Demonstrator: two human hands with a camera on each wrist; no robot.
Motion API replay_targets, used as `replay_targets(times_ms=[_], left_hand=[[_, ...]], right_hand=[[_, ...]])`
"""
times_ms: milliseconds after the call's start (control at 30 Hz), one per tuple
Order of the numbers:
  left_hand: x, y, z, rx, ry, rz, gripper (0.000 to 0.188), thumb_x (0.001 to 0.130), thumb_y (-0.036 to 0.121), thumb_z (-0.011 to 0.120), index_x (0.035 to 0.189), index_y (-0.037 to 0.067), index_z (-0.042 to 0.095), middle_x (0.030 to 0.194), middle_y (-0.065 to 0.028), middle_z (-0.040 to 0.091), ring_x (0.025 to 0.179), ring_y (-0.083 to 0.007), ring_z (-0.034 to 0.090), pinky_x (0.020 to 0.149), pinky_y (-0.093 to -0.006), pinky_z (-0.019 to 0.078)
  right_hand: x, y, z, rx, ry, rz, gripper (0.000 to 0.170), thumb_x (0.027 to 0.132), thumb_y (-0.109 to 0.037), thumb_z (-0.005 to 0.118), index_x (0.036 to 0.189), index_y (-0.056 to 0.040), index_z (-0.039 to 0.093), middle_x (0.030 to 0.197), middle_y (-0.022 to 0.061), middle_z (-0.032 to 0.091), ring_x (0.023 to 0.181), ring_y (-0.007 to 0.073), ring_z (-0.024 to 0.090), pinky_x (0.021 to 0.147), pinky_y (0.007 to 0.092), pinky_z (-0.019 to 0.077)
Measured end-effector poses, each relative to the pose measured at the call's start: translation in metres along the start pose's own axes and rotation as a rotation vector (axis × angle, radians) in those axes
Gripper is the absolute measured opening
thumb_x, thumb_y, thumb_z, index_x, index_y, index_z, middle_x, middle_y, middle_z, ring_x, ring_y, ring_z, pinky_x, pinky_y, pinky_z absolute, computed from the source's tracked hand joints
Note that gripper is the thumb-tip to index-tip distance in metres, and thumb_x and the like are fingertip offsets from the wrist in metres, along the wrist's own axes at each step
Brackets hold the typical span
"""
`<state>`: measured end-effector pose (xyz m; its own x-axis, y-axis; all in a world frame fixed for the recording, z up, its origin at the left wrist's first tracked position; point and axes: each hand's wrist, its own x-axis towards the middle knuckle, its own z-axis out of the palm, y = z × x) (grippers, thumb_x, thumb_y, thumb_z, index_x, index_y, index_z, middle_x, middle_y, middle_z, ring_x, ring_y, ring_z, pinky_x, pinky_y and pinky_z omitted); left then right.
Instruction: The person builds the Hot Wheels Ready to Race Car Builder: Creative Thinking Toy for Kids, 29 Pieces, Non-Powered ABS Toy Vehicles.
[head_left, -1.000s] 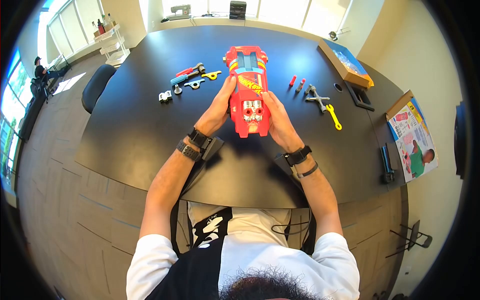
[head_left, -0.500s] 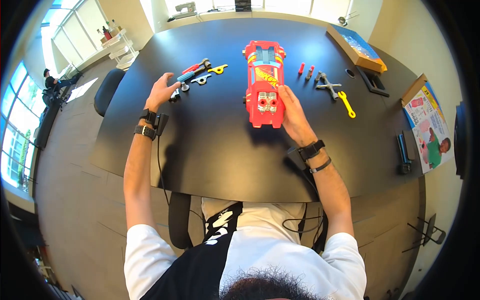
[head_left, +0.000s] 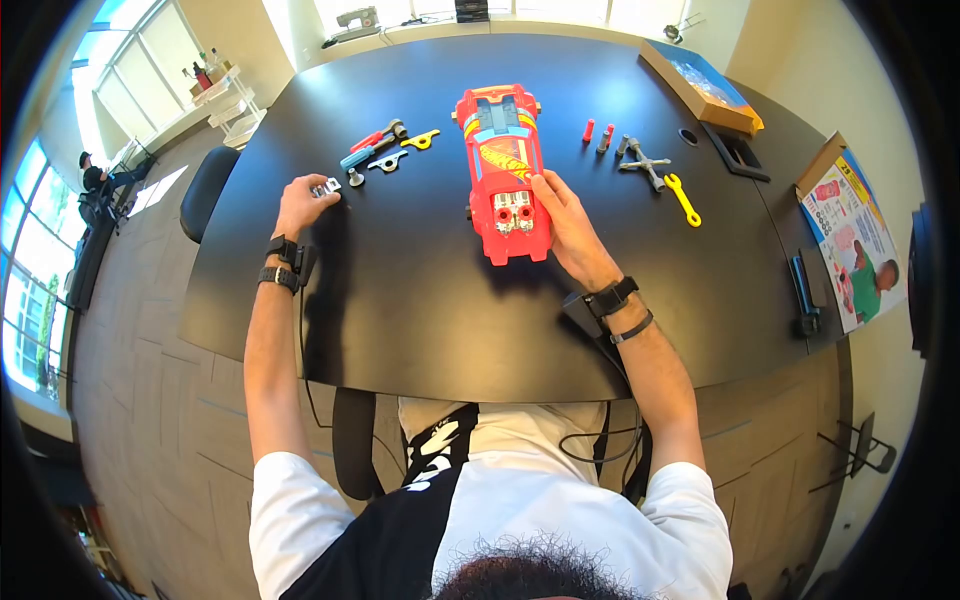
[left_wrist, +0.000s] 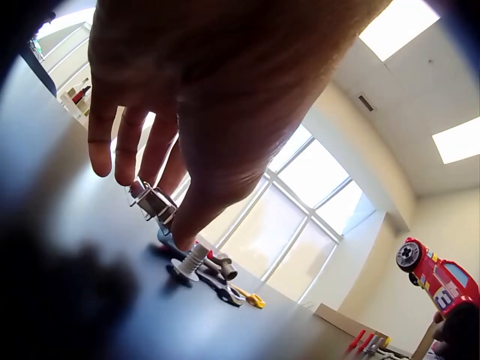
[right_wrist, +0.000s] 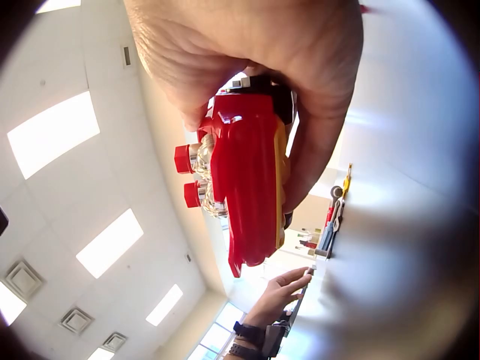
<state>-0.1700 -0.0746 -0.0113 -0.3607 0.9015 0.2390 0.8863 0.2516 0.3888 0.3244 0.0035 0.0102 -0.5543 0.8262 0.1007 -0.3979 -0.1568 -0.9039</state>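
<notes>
My right hand (head_left: 572,228) grips a red toy race car (head_left: 492,160) by its right side, thumb on top, and holds it above the table. Two red bolts sit in the chrome engine (head_left: 514,213) at the car's near end. At the left, my left hand (head_left: 300,207) pinches a small chrome-coloured plastic part (head_left: 328,187) low over the tabletop. In the left wrist view that part (left_wrist: 154,202) shows between thumb and fingertips. Just beyond it a grey toy bolt (head_left: 355,178) stands on its head.
Behind the bolt lie a blue-handled toy tool (head_left: 358,158), a grey bracket (head_left: 388,162) and a yellow bracket (head_left: 421,140). To the right are red-tipped bolts (head_left: 606,138), a grey cross wrench (head_left: 645,163), a yellow wrench (head_left: 683,200), an open box (head_left: 700,85) and a printed box panel (head_left: 850,230).
My left hand has let go of the car, reached out to the left and taken hold of the chrome-coloured part. My right hand has kept its hold on the car.
</notes>
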Motion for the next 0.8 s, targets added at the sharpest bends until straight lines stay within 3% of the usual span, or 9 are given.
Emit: replay_targets(times_ms=[67, 100, 133, 200, 333, 533, 600, 667, 800], left_hand=[[-0.004, 0.019, -0.019, -0.025, 0.112, -0.032, 0.058, 0.084, 0.040, 0.093, 0.128, 0.005, 0.081, 0.112, -0.0129, 0.082, 0.091, -0.0227, 0.073, 0.087, -0.0373, 0.0600], [-0.003, 0.024, -0.024, -0.037, 0.223, 0.061, 0.059, 0.084, 0.041, 0.094, 0.131, 0.008, 0.081, 0.107, -0.0096, 0.081, 0.082, -0.0182, 0.068, 0.079, -0.0344, 0.0583], [-0.001, 0.032, -0.030, -0.034, 0.222, 0.059, 0.059, 0.084, 0.041, 0.094, 0.131, 0.008, 0.081, 0.107, -0.0096, 0.081, 0.082, -0.0182, 0.068, 0.079, -0.0344, 0.0583], [-0.001, 0.062, -0.043, -0.179, 0.409, 0.256, 0.053, 0.089, 0.038, 0.092, 0.132, 0.009, 0.080, 0.107, -0.0088, 0.081, 0.081, -0.0180, 0.068, 0.076, -0.0343, 0.0574], [-0.013, 0.155, -0.066, -0.325, 0.374, 0.303, 0.049, 0.093, 0.035, 0.089, 0.134, 0.011, 0.079, 0.112, -0.0088, 0.080, 0.088, -0.0163, 0.067, 0.075, -0.0330, 0.0554], [-0.014, 0.255, -0.048, -0.379, 0.311, 0.607, 0.050, 0.090, 0.035, 0.091, 0.133, 0.013, 0.080, 0.120, -0.0046, 0.080, 0.100, -0.0182, 0.064, 0.085, -0.0351, 0.0545], [-0.007, 0.271, -0.034, -0.306, 0.338, 0.735, 0.047, 0.089, 0.035, 0.091, 0.131, 0.015, 0.081, 0.120, -0.0032, 0.080, 0.101, -0.0232, 0.065, 0.091, -0.0386, 0.0553], [-0.003, 0.279, -0.025, -0.301, 0.326, 0.735, 0.048, 0.088, 0.036, 0.091, 0.132, 0.018, 0.082, 0.122, -0.0045, 0.079, 0.107, -0.0269, 0.065, 0.097, -0.0416, 0.0551], [0.001, 0.282, -0.017, -0.326, 0.180, 0.680, 0.059, 0.085, 0.042, 0.092, 0.135, 0.013, 0.080, 0.137, -0.0102, 0.071, 0.125, -0.0362, 0.059, 0.106, -0.0475, 0.0541]], right_hand=[[-0.001, 0.000, 0.000, -0.029, -0.021, 0.017, 0.048, 0.113, -0.044, 0.065, 0.142, -0.0066, 0.057, 0.123, 0.0029, 0.070, 0.107, 0.0073, 0.073, 0.085, 0.0296, 0.0654], [-0.002, 0.000, 0.001, -0.024, -0.020, 0.020, 0.048, 0.113, -0.044, 0.065, 0.142, -0.0066, 0.057, 0.123, 0.0029, 0.070, 0.107, 0.0073, 0.073, 0.085, 0.0296, 0.0654], [-0.003, -0.001, 0.002, -0.022, -0.023, 0.029, 0.048, 0.113, -0.044, 0.065, 0.142, -0.0067, 0.056, 0.123, 0.0029, 0.070, 0.107, 0.0073, 0.073, 0.085, 0.0298, 0.0654], [-0.004, -0.002, 0.004, -0.022, -0.030, 0.038, 0.048, 0.113, -0.044, 0.065, 0.142, -0.0068, 0.056, 0.122, 0.0028, 0.070, 0.106, 0.0072, 0.073, 0.085, 0.0300, 0.0654], [-0.005, -0.003, 0.008, -0.035, -0.026, 0.046, 0.048, 0.113, -0.043, 0.065, 0.142, -0.0067, 0.056, 0.124, 0.0029, 0.070, 0.107, 0.0074, 0.073, 0.086, 0.0303, 0.0649], [-0.003, 0.003, 0.007, -0.011, -0.041, 0.039, 0.046, 0.113, -0.041, 0.066, 0.141, -0.0056, 0.056, 0.127, 0.0038, 0.069, 0.112, 0.0084, 0.070, 0.094, 0.0301, 0.0622], [-0.003, 0.003, 0.008, 0.001, -0.046, 0.034, 0.046, 0.113, -0.040, 0.066, 0.141, -0.0053, 0.056, 0.128, 0.0040, 0.069, 0.113, 0.0085, 0.070, 0.095, 0.0300, 0.0616], [-0.003, 0.003, 0.008, 0.010, -0.034, 0.039, 0.046, 0.113, -0.040, 0.066, 0.141, -0.0050, 0.056, 0.128, 0.0038, 0.068, 0.113, 0.0082, 0.070, 0.095, 0.0298, 0.0614], [-0.002, 0.004, 0.005, 0.009, -0.029, 0.041, 0.046, 0.113, -0.040, 0.066, 0.142, -0.0051, 0.056, 0.127, 0.0034, 0.068, 0.113, 0.0079, 0.070, 0.095, 0.0300, 0.0613]])
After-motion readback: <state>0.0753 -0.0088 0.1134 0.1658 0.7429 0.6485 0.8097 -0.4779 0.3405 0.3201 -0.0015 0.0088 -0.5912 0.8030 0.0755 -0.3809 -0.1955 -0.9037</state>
